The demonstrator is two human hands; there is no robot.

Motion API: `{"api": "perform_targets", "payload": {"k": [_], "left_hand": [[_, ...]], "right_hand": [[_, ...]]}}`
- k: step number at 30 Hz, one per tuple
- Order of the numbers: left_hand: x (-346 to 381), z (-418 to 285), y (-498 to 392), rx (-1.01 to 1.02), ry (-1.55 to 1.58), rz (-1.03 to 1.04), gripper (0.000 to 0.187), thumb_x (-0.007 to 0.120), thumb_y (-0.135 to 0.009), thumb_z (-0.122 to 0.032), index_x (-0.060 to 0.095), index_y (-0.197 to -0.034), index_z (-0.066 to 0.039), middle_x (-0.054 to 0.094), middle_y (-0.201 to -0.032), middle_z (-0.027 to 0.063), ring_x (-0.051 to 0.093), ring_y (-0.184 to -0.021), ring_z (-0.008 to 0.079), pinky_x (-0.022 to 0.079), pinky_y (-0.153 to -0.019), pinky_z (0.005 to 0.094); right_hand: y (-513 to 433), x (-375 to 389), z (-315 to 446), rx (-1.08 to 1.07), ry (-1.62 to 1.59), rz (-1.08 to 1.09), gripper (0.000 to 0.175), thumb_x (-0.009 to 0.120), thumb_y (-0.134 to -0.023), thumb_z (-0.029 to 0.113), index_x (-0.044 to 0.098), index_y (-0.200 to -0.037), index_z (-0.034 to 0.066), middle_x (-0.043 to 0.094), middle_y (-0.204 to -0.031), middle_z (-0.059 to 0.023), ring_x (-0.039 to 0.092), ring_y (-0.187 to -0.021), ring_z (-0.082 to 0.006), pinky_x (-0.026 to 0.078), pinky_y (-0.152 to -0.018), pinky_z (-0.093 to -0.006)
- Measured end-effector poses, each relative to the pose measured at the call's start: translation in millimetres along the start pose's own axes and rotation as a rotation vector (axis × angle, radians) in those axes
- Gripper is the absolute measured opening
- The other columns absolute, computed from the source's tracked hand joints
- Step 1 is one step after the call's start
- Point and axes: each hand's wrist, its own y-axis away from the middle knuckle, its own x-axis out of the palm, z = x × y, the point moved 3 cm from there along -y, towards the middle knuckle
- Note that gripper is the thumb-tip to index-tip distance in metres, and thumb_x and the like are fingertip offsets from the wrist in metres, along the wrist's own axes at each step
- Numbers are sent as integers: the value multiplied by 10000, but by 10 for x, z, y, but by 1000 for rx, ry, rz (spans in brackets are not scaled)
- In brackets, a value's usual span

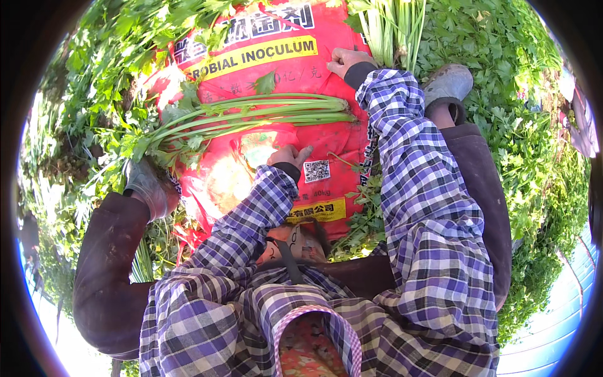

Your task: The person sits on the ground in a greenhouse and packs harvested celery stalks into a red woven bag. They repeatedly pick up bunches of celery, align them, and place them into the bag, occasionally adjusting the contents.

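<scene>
A bunch of celery [264, 110] lies across a red woven sack [330, 141] that bears printed writing. Its cut root ends point right and its leaves spread left. Below the stalks, my left hand [291, 158] hovers over or rests on the sack, thumb apart from the fingers, holding nothing I can see. Up past the root ends, my right hand [347, 62] has bent fingers at the sack's upper right; whether they pinch anything is hidden. Close to its far side stands a second celery bunch [391, 35], stalks pale toward the base.
Leafy celery [480, 42] surrounds the sack on both sides. My boots [153, 188] flank it, the other boot [448, 85] beside my right forearm. A low seat or bag with printed drawings [297, 242] shows between my legs. Bluish sheeting [560, 301] lies at lower right.
</scene>
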Motion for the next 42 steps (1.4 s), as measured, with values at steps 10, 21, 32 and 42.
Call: {"api": "perform_targets", "payload": {"k": [10,21,32,42], "left_hand": [[282,-511,154,455,-106,104,222,519,-770,-265,548,-911,-96,590,-778,151,577,-758,321,464,-663,403],[531,-241,428,392,762,612,133,494,-778,-62,465,-906,-39,500,-598,21,515,-525,112,429,-515,268],[24,57,869,386,-305,696,504,371,-833,-531,602,-991,-112,612,-844,158,581,-826,296,435,-743,394],[-776,1083,39,25,102,-157,380,575,-750,-392,529,-883,-39,597,-758,164,580,-735,320,442,-651,401]], "right_hand": [[-56,-41,-73,-24,-81,-207,240,558,-754,321,524,-774,84,545,-640,-79,547,-608,-205,427,-579,-327],[-268,-7,-77,124,-66,-103,256,549,-769,351,551,-787,95,581,-623,-51,566,-606,-164,436,-608,-309],[-112,-265,243,127,-24,-540,450,595,-737,486,521,-891,69,596,-669,-99,594,-621,-263,462,-582,-358],[-363,852,2216,-152,344,248,460,533,-731,510,603,-916,94,607,-903,-132,582,-848,-277,454,-731,-408]]}}
